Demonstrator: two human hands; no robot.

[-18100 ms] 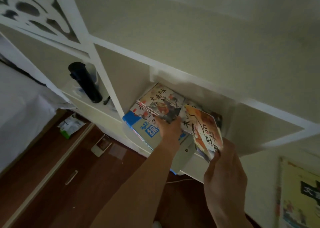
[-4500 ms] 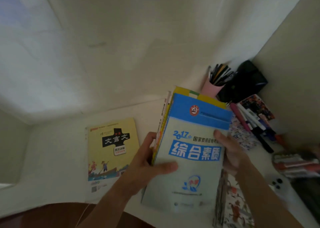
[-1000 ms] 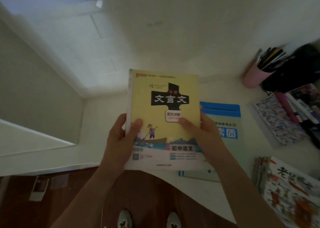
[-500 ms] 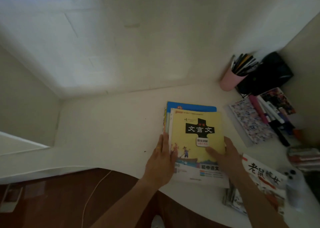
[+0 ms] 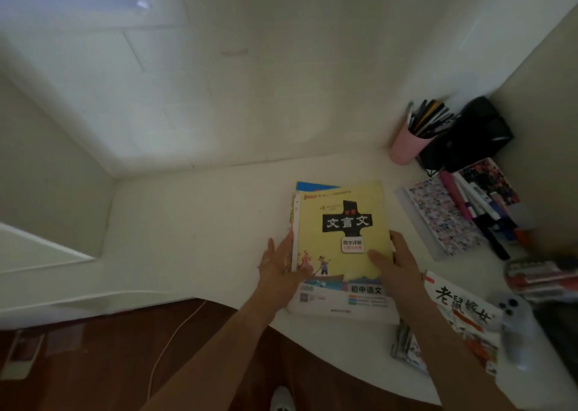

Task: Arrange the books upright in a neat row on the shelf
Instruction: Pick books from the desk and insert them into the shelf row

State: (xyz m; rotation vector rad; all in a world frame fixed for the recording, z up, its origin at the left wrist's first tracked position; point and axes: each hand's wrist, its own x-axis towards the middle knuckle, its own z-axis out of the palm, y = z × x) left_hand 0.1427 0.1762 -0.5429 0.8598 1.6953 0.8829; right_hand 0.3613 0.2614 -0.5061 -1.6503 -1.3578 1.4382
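A yellow book with a black title block lies flat on top of a small stack on the white desk. A blue book peeks out beneath its far edge. My left hand presses with straight fingers against the stack's left side. My right hand lies on the yellow cover's right edge, thumb on the cover and fingers along the side. A second pile of thin illustrated books lies flat at the desk's near right. No shelf is in view.
A pink cup of pens and a black bag stand at the back right. A patterned notebook and several markers lie right of the stack. A white phone rests near right. Wooden floor and a white cable lie below.
The yellow book went from held up in both hands to lying on the stack. Since half a second ago both hands stay at the stack's sides, squaring it slightly.
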